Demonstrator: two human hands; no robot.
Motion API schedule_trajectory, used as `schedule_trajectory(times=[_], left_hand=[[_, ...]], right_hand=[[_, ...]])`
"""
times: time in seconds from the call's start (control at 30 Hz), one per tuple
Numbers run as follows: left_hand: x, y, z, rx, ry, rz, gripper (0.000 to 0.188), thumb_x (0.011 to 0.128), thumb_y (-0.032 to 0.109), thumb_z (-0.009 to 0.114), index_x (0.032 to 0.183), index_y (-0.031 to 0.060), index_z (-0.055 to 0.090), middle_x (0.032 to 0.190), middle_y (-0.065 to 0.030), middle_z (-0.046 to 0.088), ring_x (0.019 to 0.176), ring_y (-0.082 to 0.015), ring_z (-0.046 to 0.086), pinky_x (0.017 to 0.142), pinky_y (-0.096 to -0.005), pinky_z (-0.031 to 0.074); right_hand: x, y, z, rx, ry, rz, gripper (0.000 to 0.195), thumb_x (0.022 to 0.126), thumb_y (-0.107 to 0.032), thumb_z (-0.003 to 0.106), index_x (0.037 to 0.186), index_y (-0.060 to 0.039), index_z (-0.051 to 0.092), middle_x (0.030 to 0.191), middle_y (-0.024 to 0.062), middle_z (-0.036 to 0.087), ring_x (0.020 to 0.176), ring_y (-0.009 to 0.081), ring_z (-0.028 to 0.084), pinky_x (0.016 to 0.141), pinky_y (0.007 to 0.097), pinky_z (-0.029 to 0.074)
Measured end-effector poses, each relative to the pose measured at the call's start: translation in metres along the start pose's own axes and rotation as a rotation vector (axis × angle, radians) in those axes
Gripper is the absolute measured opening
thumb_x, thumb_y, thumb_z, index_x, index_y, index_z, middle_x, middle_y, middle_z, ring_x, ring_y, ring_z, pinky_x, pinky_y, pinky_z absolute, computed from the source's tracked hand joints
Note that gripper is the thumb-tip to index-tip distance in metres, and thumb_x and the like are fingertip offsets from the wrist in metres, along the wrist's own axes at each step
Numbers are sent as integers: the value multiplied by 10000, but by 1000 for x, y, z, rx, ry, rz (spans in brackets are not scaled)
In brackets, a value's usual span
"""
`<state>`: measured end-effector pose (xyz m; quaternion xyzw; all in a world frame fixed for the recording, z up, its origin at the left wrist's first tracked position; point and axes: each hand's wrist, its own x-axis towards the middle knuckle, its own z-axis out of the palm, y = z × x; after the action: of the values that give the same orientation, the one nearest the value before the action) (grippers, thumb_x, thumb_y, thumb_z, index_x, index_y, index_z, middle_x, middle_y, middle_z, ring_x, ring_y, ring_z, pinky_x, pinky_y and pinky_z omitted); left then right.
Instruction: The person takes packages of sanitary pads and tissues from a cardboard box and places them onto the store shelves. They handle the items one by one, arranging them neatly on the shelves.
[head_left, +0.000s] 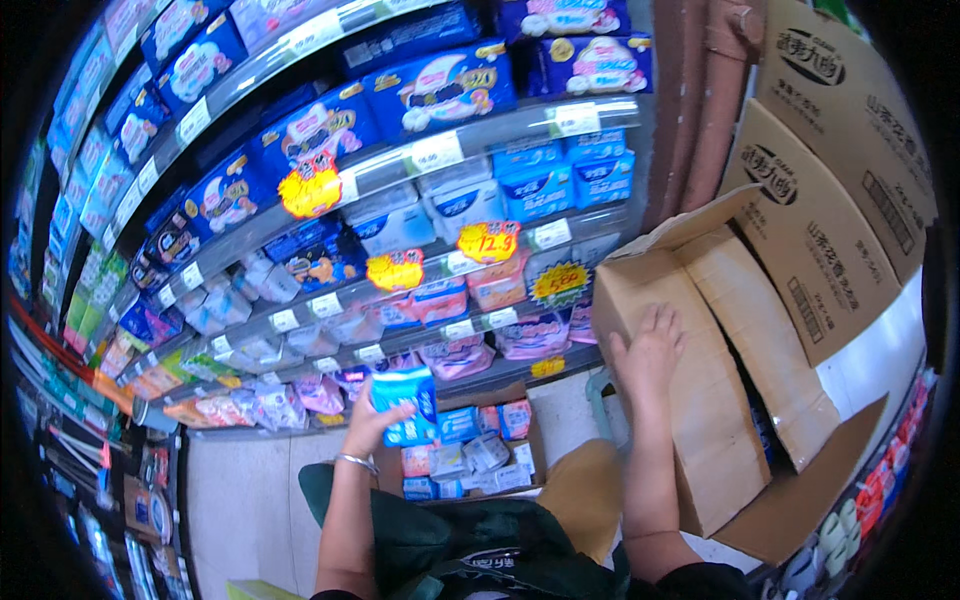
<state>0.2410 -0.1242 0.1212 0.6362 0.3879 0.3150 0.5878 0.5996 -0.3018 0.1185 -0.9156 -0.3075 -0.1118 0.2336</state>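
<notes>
My left hand (380, 415) grips a bright blue plastic-wrapped pack (406, 405), its printed face turned up. Below and to the right of it, an open cardboard carton (394, 471) on the floor holds several small packs (486, 452) in white, blue and pink. My right hand (651, 351) lies with its fingers spread on the top flap of a large cardboard box (697, 390). That box's flaps are partly parted, and a dark gap between them hides most of what is inside.
Store shelves (517, 124) with packaged hygiene products and price tags (439, 150) curve across the front and left. Tall printed cartons (817, 225) stand behind the large box at right. A reddish-brown pipe (709, 112) runs beside the shelves. Pale floor tiles (247, 487) show at lower left.
</notes>
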Motion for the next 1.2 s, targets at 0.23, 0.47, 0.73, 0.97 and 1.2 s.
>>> schedule_trajectory(times=[0.23,0.47,0.73,0.97,1.2], left_hand=[[-67,-97,-31,-58,53,-213,535,720,68,800,1173,12,522,1039,-66,637,916,-145,629,818,-317,527],[-68,-126,-32,14,91,-298,517,673,176,862,1078,18,583,1011,-69,656,897,-134,619,798,-300,516],[-70,-149,-29,452,6,-298,827,580,391,884,1190,-23,511,1132,-159,616,1020,-243,608,908,-352,474],[-62,-148,-13,110,40,-403,696,680,338,850,1190,-5,523,1055,-121,658,927,-197,648,831,-334,523],[-55,-144,-9,203,20,-400,603,744,335,807,1177,-1,554,1002,-114,675,884,-180,662,790,-314,533]], right_hand=[[-6,-6,-1,-37,-64,-3,765,785,-338,689,1358,77,399,1448,256,349,1365,394,287,1105,560,210],[-2,15,16,-157,-41,-41,762,804,-356,677,1388,38,384,1456,236,353,1366,383,302,1104,543,226],[-4,16,17,-241,-34,-100,756,825,-374,664,1390,41,380,1440,235,378,1349,383,326,1101,508,249],[0,17,17,-293,-31,-94,769,826,-389,660,1400,29,365,1442,233,375,1348,354,340,1092,512,270],[2,16,15,-262,49,-144,687,816,-369,675,1321,38,447,1389,241,428,1289,382,401,1052,503,322]])
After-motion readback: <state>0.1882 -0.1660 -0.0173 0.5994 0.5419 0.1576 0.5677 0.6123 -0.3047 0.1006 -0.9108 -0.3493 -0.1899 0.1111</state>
